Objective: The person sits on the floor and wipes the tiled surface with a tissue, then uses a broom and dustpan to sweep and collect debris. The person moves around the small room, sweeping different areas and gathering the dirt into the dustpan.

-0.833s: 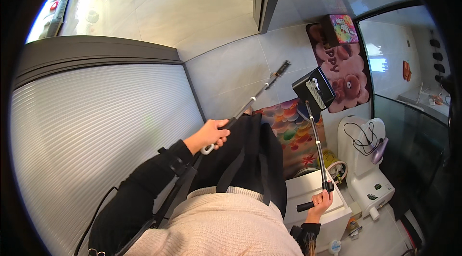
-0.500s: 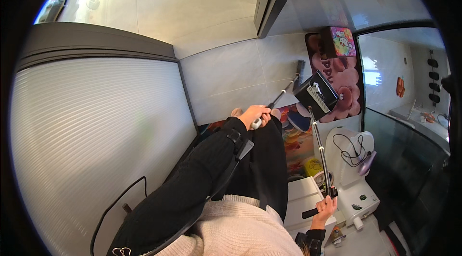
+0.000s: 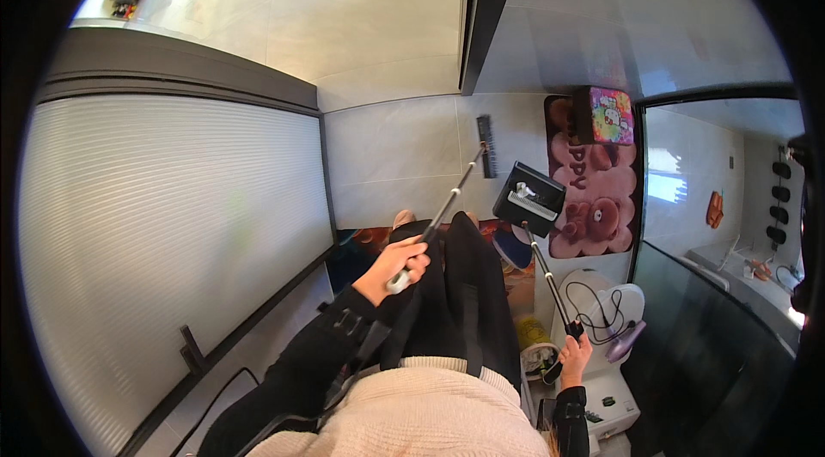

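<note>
My left hand (image 3: 397,270) is closed round the handle of a long-handled broom (image 3: 445,212). The broom's dark bristle head (image 3: 486,148) rests on the pale tiles, apart from the dustpan. Held in my right hand (image 3: 574,360) is the long handle of a black dustpan (image 3: 543,222), which lies tilted between the broom head and the pink mat. Inside the pan are a pale comb-like strip (image 3: 534,205) and a small whitish scrap (image 3: 522,190) whose kind I cannot make out.
A pink bear-patterned mat (image 3: 593,191) carries a colourful box (image 3: 611,116). A toilet (image 3: 601,294) with a black cord and a purple hair dryer (image 3: 626,341) stands right, beside a bin (image 3: 537,354). Ribbed glass (image 3: 180,225) borders the left. A blue slipper (image 3: 512,247) lies before me.
The broom head has moved left, away from the dustpan's side. The dustpan has shifted left, mostly off the pink mat. Both hands keep their hold, and the view has tilted.
</note>
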Tool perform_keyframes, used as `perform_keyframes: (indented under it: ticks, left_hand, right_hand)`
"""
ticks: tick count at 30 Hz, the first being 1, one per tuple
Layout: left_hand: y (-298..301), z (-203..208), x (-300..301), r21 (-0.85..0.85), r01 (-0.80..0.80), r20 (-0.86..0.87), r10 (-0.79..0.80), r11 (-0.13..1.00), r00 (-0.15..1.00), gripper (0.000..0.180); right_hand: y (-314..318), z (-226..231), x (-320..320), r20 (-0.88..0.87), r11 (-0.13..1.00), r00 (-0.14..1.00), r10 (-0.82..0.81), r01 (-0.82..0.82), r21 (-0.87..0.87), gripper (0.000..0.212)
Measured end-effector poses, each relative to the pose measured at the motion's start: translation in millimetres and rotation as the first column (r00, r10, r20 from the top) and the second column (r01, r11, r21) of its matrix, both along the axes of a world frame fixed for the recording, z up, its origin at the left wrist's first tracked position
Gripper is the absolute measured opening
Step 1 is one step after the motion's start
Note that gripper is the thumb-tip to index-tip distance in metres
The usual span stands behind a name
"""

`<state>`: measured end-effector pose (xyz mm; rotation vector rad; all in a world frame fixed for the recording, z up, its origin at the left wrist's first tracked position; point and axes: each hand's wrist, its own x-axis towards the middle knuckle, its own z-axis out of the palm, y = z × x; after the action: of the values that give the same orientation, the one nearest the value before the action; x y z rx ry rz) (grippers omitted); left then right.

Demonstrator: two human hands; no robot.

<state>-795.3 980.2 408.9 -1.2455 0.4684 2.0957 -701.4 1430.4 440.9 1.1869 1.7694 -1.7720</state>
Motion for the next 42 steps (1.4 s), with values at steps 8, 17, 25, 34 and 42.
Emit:
perform_keyframes:
  ticks: [8,17,25,34,42]
  left_hand:
    - [47.3,-87.4,-68.2,0.41,-0.28,0.144,0.242,0.868,0.96,0.024]
    - [-26.0,-17.6,42.0,0.161,-0.441,0.106,0.429,0.883,0.897,0.007]
    - [-75.9,67.6,53.8,-0.499,0.017,0.055,0.012,0.867,0.998,0.045]
    - [-112.3,-49.1,12.5,-0.819,0.209,0.059,-0.285,0.534,0.957,0.01]
    - [-10.4,-62.8,40.3,-0.883,0.397,0.211,-0.543,0.251,0.813,0.013]
  right_hand:
    - [48.0,-11.3,-74.1,0.114,0.955,0.948,0.297,-0.295,-0.03,0.036]
    - [38.9,-43.5,-154.8,0.174,0.459,0.516,0.839,-0.842,0.282,0.04]
    - [-7.9,-49.7,-244.8,0.222,0.039,0.152,0.963,-0.895,0.445,0.042]
    - [-52.8,-58.2,-275.8,0.32,-0.191,-0.029,0.947,-0.852,0.488,0.037]
    - [-61.6,-59.7,-289.3,0.34,-0.182,0.001,0.94,-0.842,0.508,0.034]
